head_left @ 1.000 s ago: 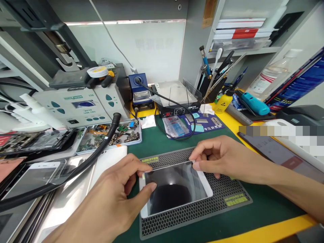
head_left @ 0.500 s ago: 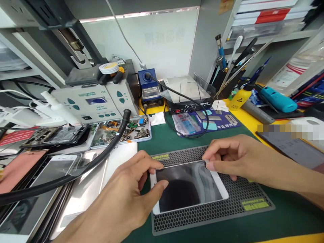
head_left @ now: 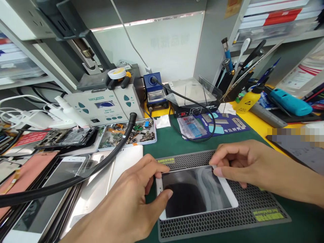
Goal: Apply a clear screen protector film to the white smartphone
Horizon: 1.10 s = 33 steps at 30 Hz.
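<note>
Between both hands, one white phone (head_left: 197, 192), screen up on a mesh mat (head_left: 192, 228): left hand (head_left: 141, 190), thumb and fingers apart, touching its left end; right hand (head_left: 240, 163), pinched on its far right corner; light, even pressure advisable.

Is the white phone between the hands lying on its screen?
No, the white phone lies on the honeycomb mat with its dark screen facing up.

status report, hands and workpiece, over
Left hand, right hand: touching white rectangular phone at far corners. Phone on grey honeycomb mat. Left thumb over dark screen.
</note>
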Available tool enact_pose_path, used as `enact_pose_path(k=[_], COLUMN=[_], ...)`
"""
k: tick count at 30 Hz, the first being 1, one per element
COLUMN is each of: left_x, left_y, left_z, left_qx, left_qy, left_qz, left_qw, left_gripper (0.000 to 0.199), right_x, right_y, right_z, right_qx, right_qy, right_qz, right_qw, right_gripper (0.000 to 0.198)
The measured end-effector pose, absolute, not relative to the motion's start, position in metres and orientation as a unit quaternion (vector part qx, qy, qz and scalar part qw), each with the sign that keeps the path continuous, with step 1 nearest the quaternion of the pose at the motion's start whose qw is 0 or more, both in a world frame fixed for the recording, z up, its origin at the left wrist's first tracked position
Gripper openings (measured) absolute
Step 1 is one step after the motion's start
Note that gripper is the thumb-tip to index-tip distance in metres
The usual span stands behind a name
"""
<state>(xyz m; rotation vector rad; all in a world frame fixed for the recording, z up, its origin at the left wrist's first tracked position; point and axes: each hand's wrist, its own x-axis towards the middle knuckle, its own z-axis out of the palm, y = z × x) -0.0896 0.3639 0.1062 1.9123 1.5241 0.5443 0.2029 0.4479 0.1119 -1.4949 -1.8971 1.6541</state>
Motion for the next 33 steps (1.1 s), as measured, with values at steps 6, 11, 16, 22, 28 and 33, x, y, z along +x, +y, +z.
enact_pose_path(k=[6,11,16,22,28,33], left_x=[-0.091,-0.091,-0.091,-0.094,-0.093,-0.094], left_y=[0.363,0.363,0.364,0.365,0.362,0.362], left_z=[0.105,0.104,0.106,0.104,0.102,0.106], left_qx=[0.722,0.73,0.747,0.749,0.731,0.72], left_qy=[0.58,0.584,0.58,0.589,0.595,0.6], left_qz=[0.205,0.189,0.181,0.142,0.173,0.171], left_qw=[0.316,0.3,0.27,0.269,0.286,0.303], left_gripper=[0.026,0.021,0.015,0.013,0.016,0.018], right_x=[0.206,0.206,0.202,0.2,0.203,0.206], right_y=[0.449,0.449,0.447,0.446,0.446,0.447], right_z=[0.108,0.106,0.112,0.116,0.113,0.109], right_qx=[-0.511,-0.508,-0.501,-0.489,-0.493,-0.507], right_qy=[-0.648,-0.649,-0.635,-0.632,-0.642,-0.643], right_qz=[0.556,0.557,0.576,0.587,0.572,0.56], right_qw=[0.102,0.104,0.12,0.132,0.132,0.124], right_gripper=[0.025,0.027,0.027,0.025,0.027,0.028])
